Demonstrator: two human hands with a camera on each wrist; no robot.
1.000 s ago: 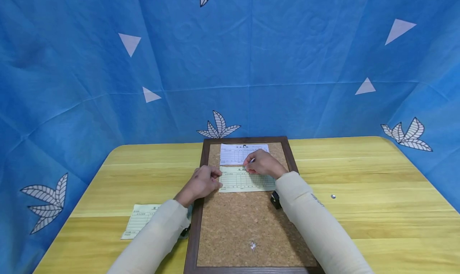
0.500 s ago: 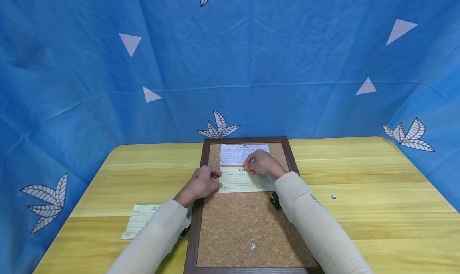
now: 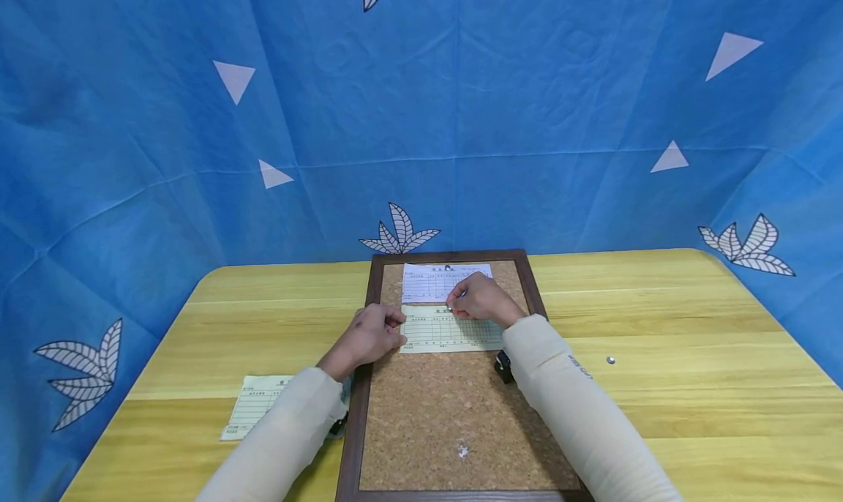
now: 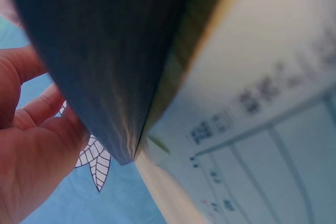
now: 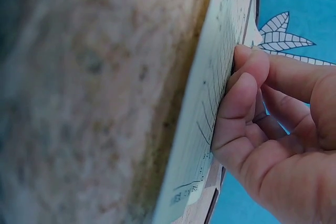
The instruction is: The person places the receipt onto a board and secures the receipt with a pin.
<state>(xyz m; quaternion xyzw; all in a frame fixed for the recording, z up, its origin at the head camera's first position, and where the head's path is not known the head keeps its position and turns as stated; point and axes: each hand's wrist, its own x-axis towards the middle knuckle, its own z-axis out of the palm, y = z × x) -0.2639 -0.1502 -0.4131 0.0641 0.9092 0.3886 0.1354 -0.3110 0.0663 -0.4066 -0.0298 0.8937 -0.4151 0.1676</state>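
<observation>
The pale green form point(image 3: 453, 331) is lying flat on the cork board point(image 3: 454, 414), across its upper half, just below a white form point(image 3: 440, 281) that is sitting at the board's far end with a small pin head point(image 3: 448, 268) showing at its top edge. I am working at the green form's top edge with my right hand point(image 3: 479, 301): my fingers point(image 5: 242, 106) are curled in tight, fingertips bunched and pressing down against the paper. There may be a pin under them, but I cannot tell, since my fingertips are covering the spot in both the head view and the right wrist view. My left hand point(image 3: 369, 335) is resting at the form's left edge, over the board's dark wooden frame point(image 3: 364, 356), fingers loosely bent, with the tips touching the paper's margin and steadying it. In the left wrist view the frame's dark edge point(image 4: 113, 72) is filling most of the picture, with the printed grid of the form point(image 4: 262, 129) blurred beside it.

The board is lying on a yellow wooden table point(image 3: 658, 326). A second green form point(image 3: 253, 405) is lying on the table to the left of the board, partly under my left sleeve point(image 3: 283, 436). A small silver pin point(image 3: 611, 359) is lying well apart on the table to the right. A blue cloth backdrop point(image 3: 527, 107) with white leaf and triangle prints is hanging behind everything.
</observation>
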